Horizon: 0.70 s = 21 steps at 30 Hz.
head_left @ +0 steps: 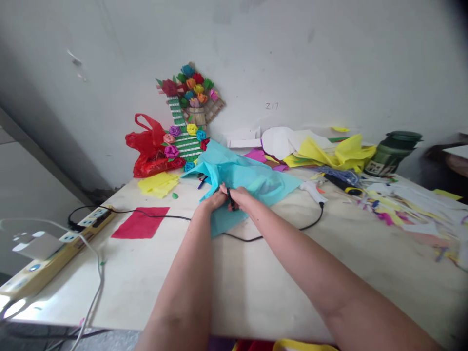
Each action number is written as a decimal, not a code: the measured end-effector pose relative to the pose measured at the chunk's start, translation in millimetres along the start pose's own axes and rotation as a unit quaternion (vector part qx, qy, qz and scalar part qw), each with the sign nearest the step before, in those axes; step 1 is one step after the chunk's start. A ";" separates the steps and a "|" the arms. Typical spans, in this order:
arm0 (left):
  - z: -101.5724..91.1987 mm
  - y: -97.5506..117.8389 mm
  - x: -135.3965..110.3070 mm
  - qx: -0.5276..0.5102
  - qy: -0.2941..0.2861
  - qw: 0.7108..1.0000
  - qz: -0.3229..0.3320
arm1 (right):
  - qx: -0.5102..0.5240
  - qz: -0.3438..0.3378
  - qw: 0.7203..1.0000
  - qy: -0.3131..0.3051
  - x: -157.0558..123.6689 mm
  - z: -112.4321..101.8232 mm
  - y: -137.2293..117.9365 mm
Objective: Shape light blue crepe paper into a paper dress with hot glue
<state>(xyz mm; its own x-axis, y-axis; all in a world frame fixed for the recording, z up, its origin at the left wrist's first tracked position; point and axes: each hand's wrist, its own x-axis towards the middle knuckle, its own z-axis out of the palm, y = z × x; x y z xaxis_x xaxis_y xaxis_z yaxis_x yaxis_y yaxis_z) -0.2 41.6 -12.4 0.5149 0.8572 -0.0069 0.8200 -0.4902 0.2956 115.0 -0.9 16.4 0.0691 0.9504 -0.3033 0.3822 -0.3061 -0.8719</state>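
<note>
A crumpled sheet of turquoise tissue paper (243,178) lies in the middle of the pale table (256,282). My left hand (213,201) pinches the paper's near edge. Close beside it, my right hand (239,196) is closed round a small black tool (230,199), probably scissors, at the same edge. Both forearms reach forward across the table. A black cable (161,214) runs under the paper to a white glue gun (313,190) on the right.
A red paper square (141,223) and yellow paper (158,184) lie at left, near a power strip (54,251). A red plastic bag (149,148) and paper-flower craft (190,112) lean on the wall. Yellow and white sheets, scraps and a green jar (393,152) crowd the right.
</note>
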 end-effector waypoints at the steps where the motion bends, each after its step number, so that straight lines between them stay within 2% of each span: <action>1: -0.8 1.8 -0.5 -0.018 -0.005 0.999 -0.032 | -0.007 -0.001 1.000 0.004 3.0 0.9 -0.5; 4: -4.2 8.8 -3.3 -0.064 -0.008 0.994 -0.088 | -0.019 -0.008 1.000 0.017 12.9 4.6 1.6; 9: -7.9 14.3 -7.6 -0.101 0.003 0.990 -0.099 | -0.043 -0.034 0.998 0.043 22.6 8.9 6.9; 14: -4.7 8.8 -7.5 -0.166 0.030 0.980 -0.106 | -0.056 -0.016 0.998 0.028 27.3 8.0 3.1; 18: -3.6 6.6 -7.3 -0.206 0.033 0.973 -0.101 | -0.053 -0.021 0.998 0.030 31.8 8.2 -0.4; 21: -4.7 7.6 -7.4 -0.211 0.018 0.972 -0.105 | -0.051 -0.025 0.997 0.055 34.7 10.3 1.0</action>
<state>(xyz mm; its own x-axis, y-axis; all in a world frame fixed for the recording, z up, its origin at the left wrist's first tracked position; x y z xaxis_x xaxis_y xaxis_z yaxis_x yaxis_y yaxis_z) 1.0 32.2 -5.6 0.3316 0.9402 -0.0776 0.7261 -0.2019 0.6573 108.3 31.2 1.0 0.1459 0.9663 -0.2119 0.4791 -0.2564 -0.8395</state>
